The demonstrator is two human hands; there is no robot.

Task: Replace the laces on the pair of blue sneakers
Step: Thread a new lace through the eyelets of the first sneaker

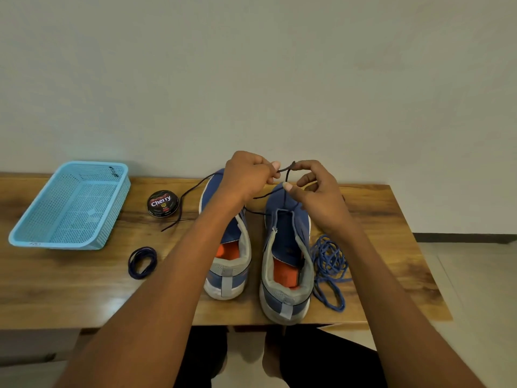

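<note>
Both hands (246,175) (316,191) pinch dark lace (179,203) (right sneaker (288,247)).

the table (84,289) is shiny smooth wood. the basket (70,208) is blue plastic full of little holes. the sneakers (285,247) are soft cloth. the tin (163,203) looks glossy.

Two blue sneakers (257,247), a basket (70,208), a polish tin (163,203) and coiled laces (142,262) are being carried by the wooden tabletop (84,292).

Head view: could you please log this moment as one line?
step: lacing | left hand: pinches dark lace | right hand: pinches same lace | over right sneaker | old blue laces: on table
</note>
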